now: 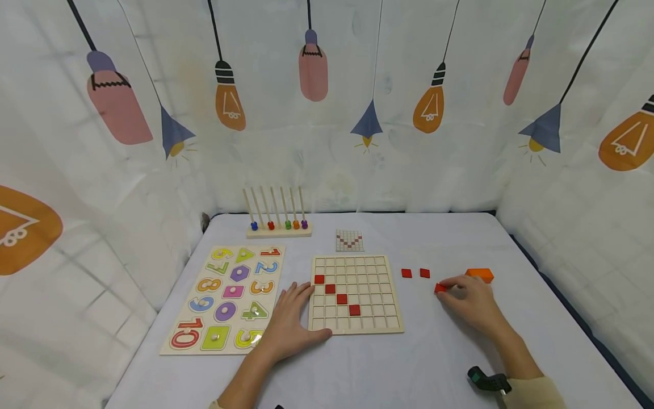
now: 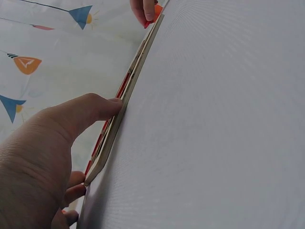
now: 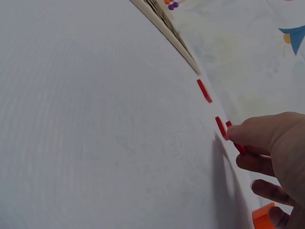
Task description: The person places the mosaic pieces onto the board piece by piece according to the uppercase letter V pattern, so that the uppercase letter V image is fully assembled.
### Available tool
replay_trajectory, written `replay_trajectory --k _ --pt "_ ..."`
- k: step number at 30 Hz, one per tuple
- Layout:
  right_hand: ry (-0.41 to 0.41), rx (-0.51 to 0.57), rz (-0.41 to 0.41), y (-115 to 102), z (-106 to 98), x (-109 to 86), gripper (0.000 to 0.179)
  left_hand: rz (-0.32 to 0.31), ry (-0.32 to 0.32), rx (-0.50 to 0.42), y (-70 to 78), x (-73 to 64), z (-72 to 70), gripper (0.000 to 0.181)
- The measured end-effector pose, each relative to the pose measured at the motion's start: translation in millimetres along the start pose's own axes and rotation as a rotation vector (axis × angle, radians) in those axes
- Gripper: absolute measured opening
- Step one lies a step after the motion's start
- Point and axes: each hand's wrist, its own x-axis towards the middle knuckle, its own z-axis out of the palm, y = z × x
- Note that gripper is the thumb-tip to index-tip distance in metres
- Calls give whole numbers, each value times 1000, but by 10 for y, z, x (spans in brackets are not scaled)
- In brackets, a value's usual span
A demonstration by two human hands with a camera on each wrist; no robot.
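A wooden grid board point(image 1: 373, 295) lies mid-table with several red square tiles point(image 1: 342, 299) in a diagonal line on it. My left hand point(image 1: 288, 324) rests at the board's left side, thumb on the front edge and fingertips at the left edge; the left wrist view shows the thumb point(image 2: 102, 107) against the rim. Off to the right, my right hand point(image 1: 472, 301) pinches a red tile point(image 1: 440, 288) between thumb and fingers. Two more red tiles point(image 1: 406, 273) lie between the board and that hand. An orange block-like object point(image 1: 480, 275) sits just behind the right hand.
Left of the board lies a number and shape puzzle board point(image 1: 230, 292). Behind it stands a wooden peg rack point(image 1: 278, 232) with coloured beads. A small pattern card point(image 1: 349, 241) lies beyond the grid board. A dark device point(image 1: 487, 379) is at the right wrist.
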Motion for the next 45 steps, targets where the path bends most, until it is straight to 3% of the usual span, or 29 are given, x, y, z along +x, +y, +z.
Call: replay_trajectory --k 16,45 --pt "-42 16 -20 -207 176 73 24 -7 -8 -9 27 -3 -18 115" --pt "-87 59 -173 -553 515 129 25 -3 -8 0 -21 21 7 116"
